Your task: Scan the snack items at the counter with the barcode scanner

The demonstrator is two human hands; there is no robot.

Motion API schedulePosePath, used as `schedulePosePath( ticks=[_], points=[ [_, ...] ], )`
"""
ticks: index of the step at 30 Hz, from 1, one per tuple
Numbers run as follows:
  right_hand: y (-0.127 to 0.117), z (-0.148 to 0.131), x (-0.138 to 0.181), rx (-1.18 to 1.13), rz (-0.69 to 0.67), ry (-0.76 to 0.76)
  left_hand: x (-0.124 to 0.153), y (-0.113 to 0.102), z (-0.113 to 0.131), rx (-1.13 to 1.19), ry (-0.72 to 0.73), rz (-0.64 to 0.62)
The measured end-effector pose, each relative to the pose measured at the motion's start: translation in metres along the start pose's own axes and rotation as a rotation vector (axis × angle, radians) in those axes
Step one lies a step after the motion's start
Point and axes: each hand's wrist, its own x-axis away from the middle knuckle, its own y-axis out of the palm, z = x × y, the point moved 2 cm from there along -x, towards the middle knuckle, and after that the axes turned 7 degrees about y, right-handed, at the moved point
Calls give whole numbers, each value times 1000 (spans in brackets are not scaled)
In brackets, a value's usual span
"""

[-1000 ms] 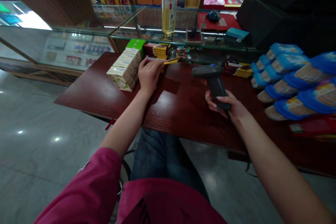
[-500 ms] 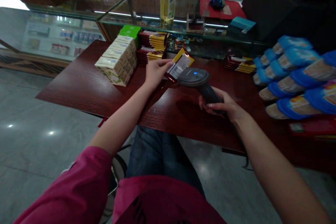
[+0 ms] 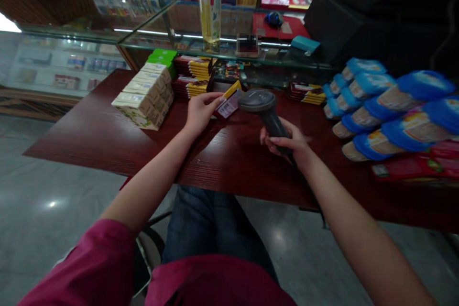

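Note:
My left hand [image 3: 199,112] is closed on a flat dark red and yellow chocolate bar [image 3: 228,103], tilted up over the wooden table [image 3: 89,129]. My right hand [image 3: 285,143] grips the handle of a dark barcode scanner [image 3: 260,105], whose head sits just right of the bar, almost touching it. Behind the left hand lie stacks of the same bars [image 3: 191,76] and a row of cream boxes [image 3: 143,98] with a green box [image 3: 161,56] at the far end.
Blue-wrapped snack packs [image 3: 387,110] are piled at the table's right, with red packets [image 3: 412,167] below them. A glass counter [image 3: 186,38] behind holds a bottle [image 3: 210,9], a mouse [image 3: 274,19] and a black register [image 3: 358,14]. More bars [image 3: 306,93] lie mid-back.
My left hand picked a bar from the stack and held it up before the scanner, which my right hand moved left toward it. The scanner's light on the bar has gone off.

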Motion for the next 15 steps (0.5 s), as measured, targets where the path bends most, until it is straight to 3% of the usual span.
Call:
schedulePosePath(
  ticks=[3, 6, 10, 15],
  points=[
    [-8, -2, -4, 105, 486, -268, -7, 22, 11, -93, 161, -38],
    [-19, -1, -8, 145, 758, -372, -21, 63, 21, -216, 348, -35],
    [-33, -1, -10, 55, 960, -425, -43, 138, 29, -303, 573, -47],
    [-37, -4, -7, -103, 1001, -385, -60, 228, 32, -413, 846, -187]
  ],
)
